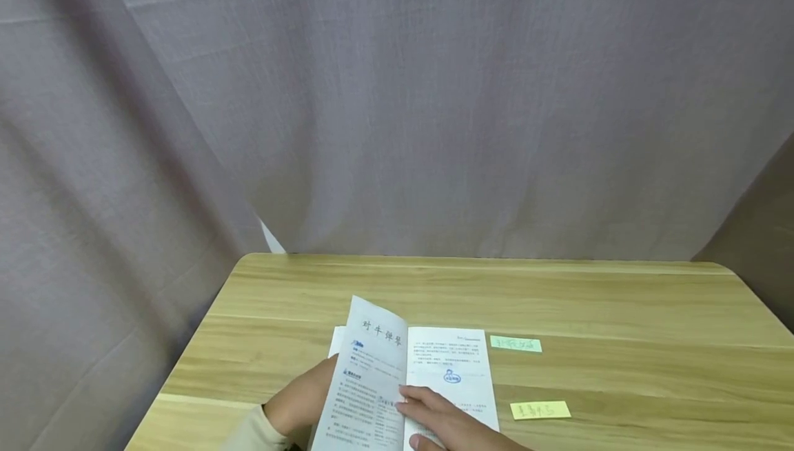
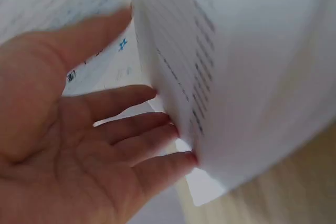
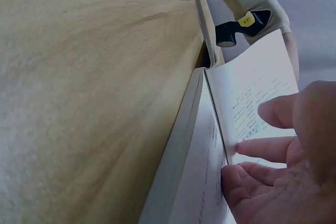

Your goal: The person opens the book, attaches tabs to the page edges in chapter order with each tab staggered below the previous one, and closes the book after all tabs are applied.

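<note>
On the wooden table [image 1: 620,299] backed by a grey curtain [image 1: 434,92], an open book [image 1: 446,361] lies at six o'clock, its lifted page [image 1: 366,382] propped by the left hand [image 1: 304,399] with straight fingers [image 2: 142,129], the right hand [image 1: 446,420] pressing flat on the right-hand page, two sticky notes [image 1: 516,344] at three o'clock.

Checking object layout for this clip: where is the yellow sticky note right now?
In the head view, the yellow sticky note lies flat on the wooden table, right of the open book and nearer the person than the green sticky note.
</note>
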`<action>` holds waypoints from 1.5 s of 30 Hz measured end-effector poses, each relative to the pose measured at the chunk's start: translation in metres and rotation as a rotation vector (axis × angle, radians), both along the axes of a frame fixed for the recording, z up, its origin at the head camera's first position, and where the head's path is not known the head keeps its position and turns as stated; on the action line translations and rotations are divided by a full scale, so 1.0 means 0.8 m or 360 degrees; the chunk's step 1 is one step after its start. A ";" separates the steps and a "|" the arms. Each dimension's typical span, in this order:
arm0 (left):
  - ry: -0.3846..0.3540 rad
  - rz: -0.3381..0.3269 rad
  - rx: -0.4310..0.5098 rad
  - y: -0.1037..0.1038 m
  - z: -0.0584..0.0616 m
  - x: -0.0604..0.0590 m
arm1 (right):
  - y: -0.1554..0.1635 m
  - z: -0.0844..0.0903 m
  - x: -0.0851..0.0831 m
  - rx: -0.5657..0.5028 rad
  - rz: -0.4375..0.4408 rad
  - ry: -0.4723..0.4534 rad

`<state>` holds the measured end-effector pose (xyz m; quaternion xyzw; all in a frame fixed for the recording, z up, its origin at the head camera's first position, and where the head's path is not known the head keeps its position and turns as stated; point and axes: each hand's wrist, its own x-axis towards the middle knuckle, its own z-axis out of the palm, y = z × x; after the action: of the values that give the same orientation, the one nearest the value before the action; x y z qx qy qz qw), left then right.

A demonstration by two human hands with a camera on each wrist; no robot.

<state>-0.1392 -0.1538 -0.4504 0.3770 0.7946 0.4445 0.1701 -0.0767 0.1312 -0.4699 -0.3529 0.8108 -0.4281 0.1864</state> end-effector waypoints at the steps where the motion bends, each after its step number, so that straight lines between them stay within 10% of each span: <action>1: 0.0042 -0.0018 0.0004 -0.002 0.000 -0.003 | 0.000 0.000 -0.001 0.0011 0.0009 0.0011; 5: -0.0026 0.0041 0.0052 -0.009 0.000 -0.016 | 0.000 -0.003 -0.004 0.0063 0.0044 0.0096; 12: -0.0510 0.0394 0.0127 -0.024 0.001 -0.017 | 0.000 -0.007 -0.006 0.0101 0.0109 0.0390; 21: -0.0614 0.0548 0.0121 -0.022 0.006 -0.006 | -0.006 -0.008 -0.008 0.0184 0.0133 0.0465; 45: 0.0068 0.0813 -0.0628 -0.015 -0.001 0.008 | -0.005 0.007 -0.007 0.0445 0.0150 0.0672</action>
<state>-0.1325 -0.1655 -0.4514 0.1345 0.9377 0.3023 0.1061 -0.0822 0.1273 -0.4644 -0.4427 0.8657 -0.2196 0.0795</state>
